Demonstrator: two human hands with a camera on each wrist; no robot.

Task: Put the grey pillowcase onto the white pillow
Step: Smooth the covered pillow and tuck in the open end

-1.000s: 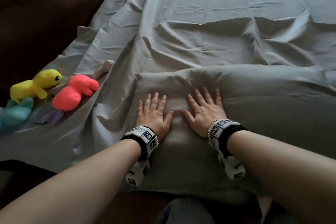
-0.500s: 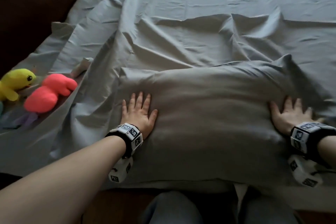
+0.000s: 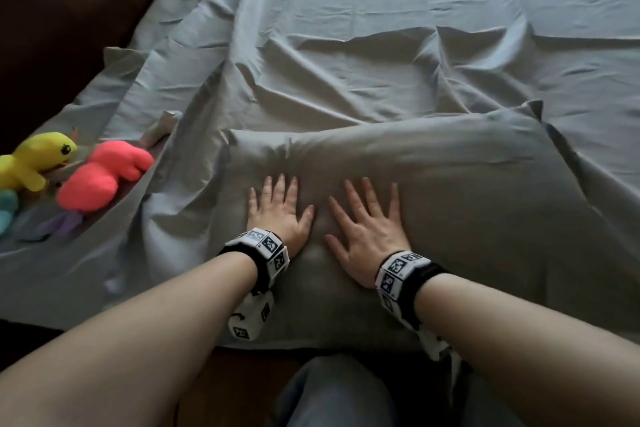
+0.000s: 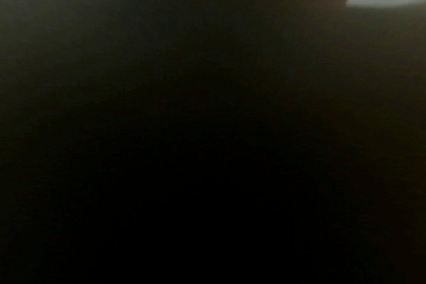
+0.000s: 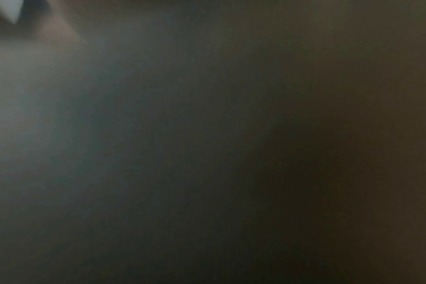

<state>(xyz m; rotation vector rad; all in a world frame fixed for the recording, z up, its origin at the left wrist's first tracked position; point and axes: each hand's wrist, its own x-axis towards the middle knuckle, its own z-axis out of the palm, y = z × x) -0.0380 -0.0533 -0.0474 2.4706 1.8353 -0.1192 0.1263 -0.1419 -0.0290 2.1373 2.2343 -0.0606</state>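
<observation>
Head view, left to right. Far left: brown sofa back (image 3: pixel 62 28). Near left, on the grey sheet (image 3: pixel 346 45): yellow plush duck (image 3: pixel 34 159), pink plush toy (image 3: pixel 100 177), a teal toy partly cut off at the edge.

Centre: grey pillowcase (image 3: pixel 467 204), filled out and lying directly under and beyond both hands, long axis running left to right; no white of the pillow can be seen, so the cover looks fully on. Left hand (image 3: pixel 277 215) flat, fingers spread, pressing near the case's left end. Right hand (image 3: pixel 367 229) just beside it, likewise flat and spread, holding nothing. Most of the case extends rightward, so the right hand is nearer the unsmoothed length; likely step: smoothing outward.

Surface: rumpled sheet over a soft seat. Both wrist views dark; nothing legible.
</observation>
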